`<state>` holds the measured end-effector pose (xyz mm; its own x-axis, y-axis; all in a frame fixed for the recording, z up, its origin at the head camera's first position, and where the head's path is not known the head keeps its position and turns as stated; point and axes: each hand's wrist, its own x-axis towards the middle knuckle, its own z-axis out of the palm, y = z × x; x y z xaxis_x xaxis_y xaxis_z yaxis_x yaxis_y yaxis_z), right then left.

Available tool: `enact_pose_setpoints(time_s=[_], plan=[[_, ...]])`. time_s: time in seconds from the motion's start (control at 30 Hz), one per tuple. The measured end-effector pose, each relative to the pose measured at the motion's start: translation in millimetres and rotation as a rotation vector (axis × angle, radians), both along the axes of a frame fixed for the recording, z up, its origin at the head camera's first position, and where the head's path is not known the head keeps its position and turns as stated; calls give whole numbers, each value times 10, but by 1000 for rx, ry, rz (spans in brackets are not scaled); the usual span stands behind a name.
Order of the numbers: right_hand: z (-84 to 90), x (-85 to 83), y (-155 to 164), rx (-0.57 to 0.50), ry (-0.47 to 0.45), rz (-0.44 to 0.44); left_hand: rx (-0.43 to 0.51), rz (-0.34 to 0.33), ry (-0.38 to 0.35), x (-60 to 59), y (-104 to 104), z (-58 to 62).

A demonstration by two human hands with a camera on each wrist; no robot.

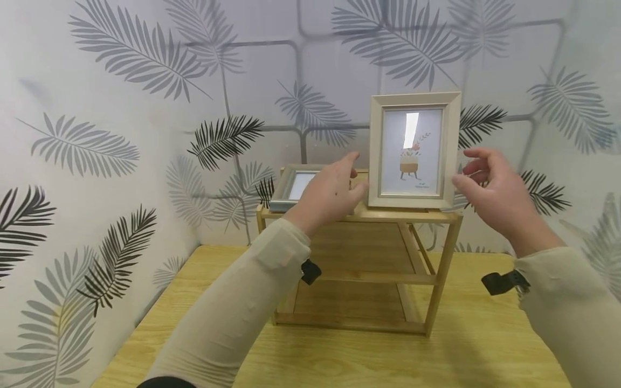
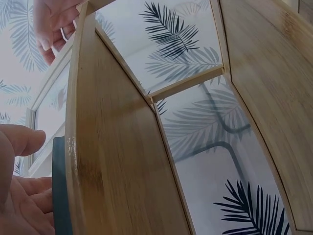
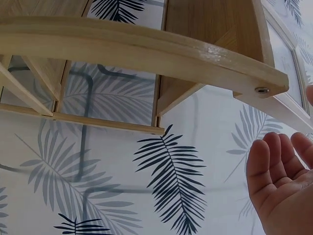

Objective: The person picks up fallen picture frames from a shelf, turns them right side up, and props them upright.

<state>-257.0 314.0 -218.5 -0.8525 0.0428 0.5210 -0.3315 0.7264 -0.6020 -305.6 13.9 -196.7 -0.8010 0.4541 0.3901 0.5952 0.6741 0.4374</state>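
A cream picture frame with a plant print stands upright on the top board of a small bamboo shelf rack. My left hand hovers at the frame's lower left edge with its fingers relaxed; I cannot tell whether the thumb touches it. On the frame's right side my right hand is held open, a little apart from it. The left wrist view looks up past the rack to the frame and my left hand. In the right wrist view my open right hand is below the rack.
A smaller silver frame leans at the back left of the rack's top. The rack stands on a light wooden table, close to walls papered with a leaf pattern. Its lower shelves hold nothing.
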Motion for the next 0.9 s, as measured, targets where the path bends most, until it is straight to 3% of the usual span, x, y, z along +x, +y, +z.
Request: enact_pose_setpoints(time_s=[0.23,0.4,0.67,0.9], plan=[[8,30,-33,15,41,-3,-61,31,61,53,-52,18],[56,100,-83,22,50,-2,-89,16,132,71,-126,-6],[137,215,-232,32,54,52,-121,15,203,129,-275,-45],[170,245,-391,73,52,128,-102,30,210,161,-413,-62]])
